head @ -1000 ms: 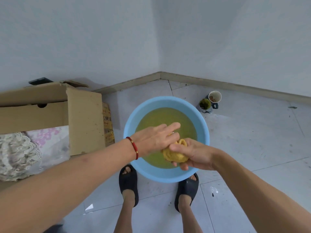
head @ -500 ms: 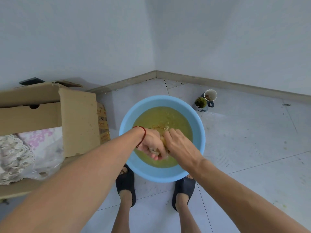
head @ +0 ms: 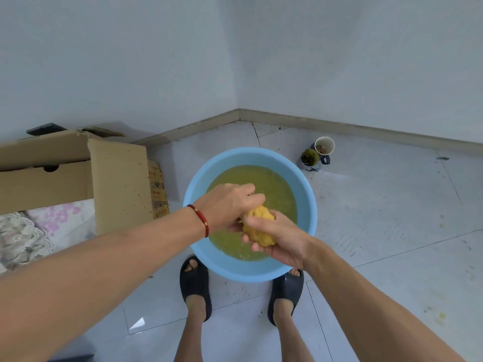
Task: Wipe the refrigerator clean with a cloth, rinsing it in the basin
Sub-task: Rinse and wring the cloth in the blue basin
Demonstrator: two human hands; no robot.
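Note:
A light blue basin point(head: 305, 194) holding murky yellow-green water sits on the tiled floor in front of my feet. Above the water I hold a bunched yellow cloth point(head: 258, 224). My right hand point(head: 282, 237) grips the cloth from below and the right, its fingers curled round the wad. My left hand point(head: 230, 203), with a red bracelet at the wrist, grips the cloth's upper left end with curled fingers. No refrigerator is in view.
An open cardboard box point(head: 78, 176) with fabric inside stands at the left, close to the basin. Two cups point(head: 317, 152) sit on the floor beyond the basin, near the wall corner. My feet in dark slippers point(head: 196, 286) stand just behind the basin.
Both hands have lifted the cloth out of the water; it now shows as a squeezed wad between them. The right hand has turned palm-up around it.

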